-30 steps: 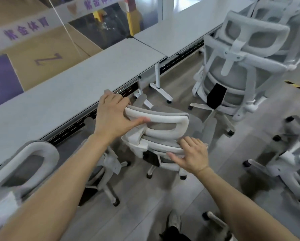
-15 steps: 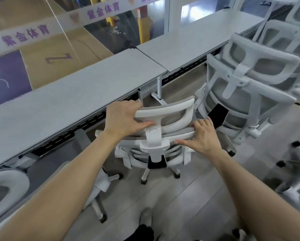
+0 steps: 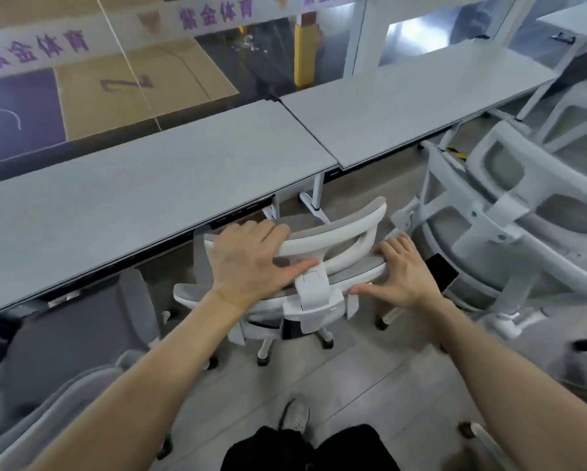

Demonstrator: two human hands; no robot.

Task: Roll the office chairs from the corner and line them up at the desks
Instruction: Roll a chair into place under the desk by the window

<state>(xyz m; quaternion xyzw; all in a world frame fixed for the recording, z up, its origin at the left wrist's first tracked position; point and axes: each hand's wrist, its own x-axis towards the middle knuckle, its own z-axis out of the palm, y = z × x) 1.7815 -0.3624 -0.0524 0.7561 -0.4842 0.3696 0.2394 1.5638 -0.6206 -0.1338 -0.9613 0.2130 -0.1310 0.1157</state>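
A white office chair with grey mesh [image 3: 344, 232] stands in front of me, its back towards me, at the near edge of the long grey desk [image 3: 132, 198]. My left hand [image 3: 251, 263] grips the left end of its headrest, fingers over the top and thumb on the rear. My right hand [image 3: 404, 273] holds the right end of the upper back frame, fingers over the edge and thumb stretched along the back. The chair's seat is hidden behind its back; a few castors show beneath.
A second desk [image 3: 404, 107] adjoins on the right. More white chairs [image 3: 509, 212] crowd the right side. A grey chair [image 3: 81, 321] sits tucked under the desk at left, another headrest at the bottom left. A glass wall runs behind the desks. My shoe [image 3: 295, 416] is on the floor below.
The chair has turned so its back squarely faces me and rolled closer to the desk edge. Both hands stayed on its headrest and back frame.
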